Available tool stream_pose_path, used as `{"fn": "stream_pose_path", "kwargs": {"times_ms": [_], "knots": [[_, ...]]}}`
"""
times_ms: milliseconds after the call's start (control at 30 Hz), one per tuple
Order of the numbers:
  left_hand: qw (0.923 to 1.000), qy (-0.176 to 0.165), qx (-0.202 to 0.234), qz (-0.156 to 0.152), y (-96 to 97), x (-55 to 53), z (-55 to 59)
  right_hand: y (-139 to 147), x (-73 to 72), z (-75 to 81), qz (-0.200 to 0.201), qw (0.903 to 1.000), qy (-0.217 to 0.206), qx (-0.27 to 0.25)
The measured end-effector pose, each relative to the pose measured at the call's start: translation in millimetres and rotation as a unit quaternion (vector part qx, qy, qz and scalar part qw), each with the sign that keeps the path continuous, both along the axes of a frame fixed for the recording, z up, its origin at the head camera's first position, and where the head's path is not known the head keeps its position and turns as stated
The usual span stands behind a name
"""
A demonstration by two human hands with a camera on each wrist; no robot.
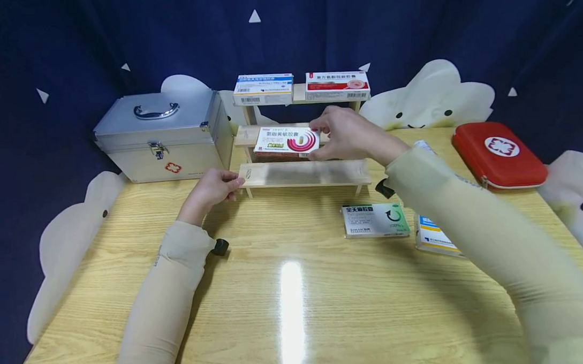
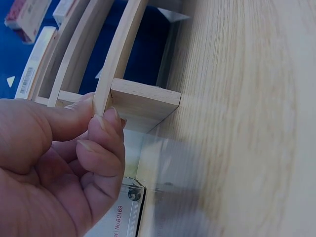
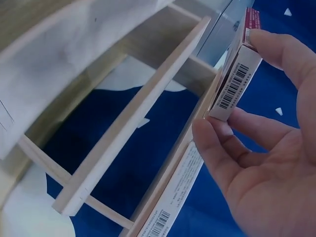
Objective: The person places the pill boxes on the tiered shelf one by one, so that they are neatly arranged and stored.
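A three-tier wooden rack (image 1: pixel 303 173) stands on the table. My left hand (image 1: pixel 215 187) pinches the left end of its lowest board, thumb against fingers, as the board's end (image 2: pixel 105 84) in the left wrist view shows. At the middle tier, my right hand (image 1: pixel 346 133) grips the right end of a white medicine box (image 1: pixel 278 140) with pink rings on its front. In the right wrist view thumb and fingers hold this box by its barcode end (image 3: pixel 234 86). On the top tier sit a blue-and-white medicine box (image 1: pixel 263 90) and a red-and-white one (image 1: pixel 337 86).
A silver metal case (image 1: pixel 177 140) stands left of the rack. To the right lie a green-and-white medicine box (image 1: pixel 374 221), a blue-and-white box (image 1: pixel 436 238) partly under my right sleeve, and a red zip case (image 1: pixel 500 154). A dark blue curtain (image 1: pixel 296 32) hangs behind.
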State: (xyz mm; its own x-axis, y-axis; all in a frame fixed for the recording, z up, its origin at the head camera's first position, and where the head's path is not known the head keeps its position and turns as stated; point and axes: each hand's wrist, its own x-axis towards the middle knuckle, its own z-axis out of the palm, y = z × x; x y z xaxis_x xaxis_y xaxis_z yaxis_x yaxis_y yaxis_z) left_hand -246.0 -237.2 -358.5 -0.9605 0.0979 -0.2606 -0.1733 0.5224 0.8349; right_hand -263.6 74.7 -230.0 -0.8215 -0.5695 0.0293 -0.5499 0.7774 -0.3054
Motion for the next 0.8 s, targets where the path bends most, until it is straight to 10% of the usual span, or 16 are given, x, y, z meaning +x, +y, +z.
{"fn": "stream_pose_path", "kwargs": {"times_ms": [800], "knots": [[1.0,0.002,0.004,0.008,1.0,1.2,0.5,-42.4,-62.7,-17.8,0.002,0.9965,-0.071,-0.043]]}}
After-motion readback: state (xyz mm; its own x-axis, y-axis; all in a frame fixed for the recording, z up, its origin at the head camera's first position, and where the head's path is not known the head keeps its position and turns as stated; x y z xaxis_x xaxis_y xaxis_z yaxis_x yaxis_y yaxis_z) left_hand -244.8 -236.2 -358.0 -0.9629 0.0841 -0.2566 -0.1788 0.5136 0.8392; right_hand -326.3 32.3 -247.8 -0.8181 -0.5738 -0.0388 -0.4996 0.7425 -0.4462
